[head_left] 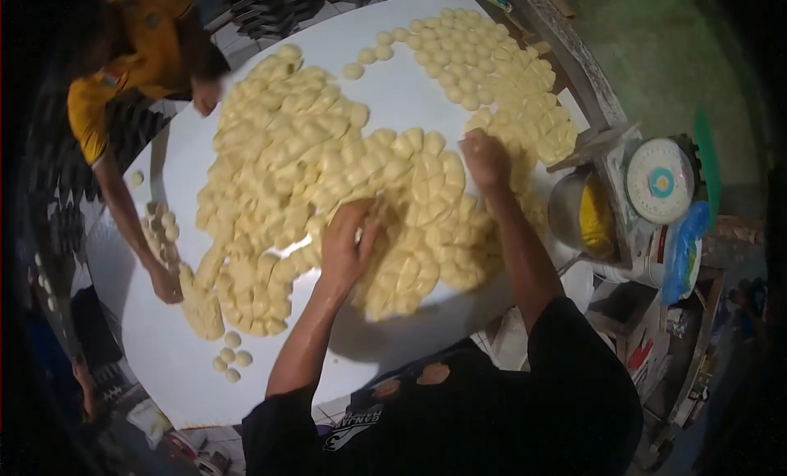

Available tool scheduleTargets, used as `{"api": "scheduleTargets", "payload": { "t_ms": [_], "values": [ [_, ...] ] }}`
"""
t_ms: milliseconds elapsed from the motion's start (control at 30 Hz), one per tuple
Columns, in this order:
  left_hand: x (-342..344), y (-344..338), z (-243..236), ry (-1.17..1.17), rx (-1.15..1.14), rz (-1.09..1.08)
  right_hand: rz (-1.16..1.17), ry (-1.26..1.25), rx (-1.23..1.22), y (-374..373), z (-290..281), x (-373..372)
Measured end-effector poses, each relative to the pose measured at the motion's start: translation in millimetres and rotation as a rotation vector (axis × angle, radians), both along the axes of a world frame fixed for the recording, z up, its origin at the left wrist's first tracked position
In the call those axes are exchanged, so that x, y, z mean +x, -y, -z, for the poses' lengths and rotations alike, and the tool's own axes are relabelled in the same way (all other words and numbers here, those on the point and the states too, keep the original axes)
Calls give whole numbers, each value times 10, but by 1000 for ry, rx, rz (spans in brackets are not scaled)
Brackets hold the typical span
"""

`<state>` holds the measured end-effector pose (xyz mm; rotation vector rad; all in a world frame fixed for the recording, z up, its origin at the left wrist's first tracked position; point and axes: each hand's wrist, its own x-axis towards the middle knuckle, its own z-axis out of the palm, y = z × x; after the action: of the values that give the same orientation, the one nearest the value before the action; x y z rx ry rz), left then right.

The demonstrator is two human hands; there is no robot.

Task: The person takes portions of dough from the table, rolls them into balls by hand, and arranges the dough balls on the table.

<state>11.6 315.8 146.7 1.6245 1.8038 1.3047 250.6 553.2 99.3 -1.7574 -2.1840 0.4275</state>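
Black shirt [500,419], left fingers [354,211] bent over dough pieces [430,185], right fingers [475,147] curled beside them, grips unclear

Head-worn fisheye view; faces down; near the white table [398,95]

Smooth dough pieces [279,148], glossy white tabletop [393,91], metal pot [563,210], black cloth shirt [508,419]

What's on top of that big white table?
Pale dough pieces, mostly crowded together. The person's left hand and right hand are at the dough. Beneath the pile, the white table is covered from view.
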Motion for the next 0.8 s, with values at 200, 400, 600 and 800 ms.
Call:
{"api": "scheduleTargets", "payload": {
  "t_ms": [200,400,600,800],
  "values": [
    [527,-2639,681,-238,-34,161,-221,-30,333,-1245,410,105],
    [681,-3480,1349,-480,-136,244,-250,44,106,-1320,501,0],
    [-153,-1385,143,92,-114,79,-244,-848,-635,-119,-421,111],
    [-551,2637,-148,116,-381,-561,-393,-1488,-1518,2181,-610,-537]
  ]
}}
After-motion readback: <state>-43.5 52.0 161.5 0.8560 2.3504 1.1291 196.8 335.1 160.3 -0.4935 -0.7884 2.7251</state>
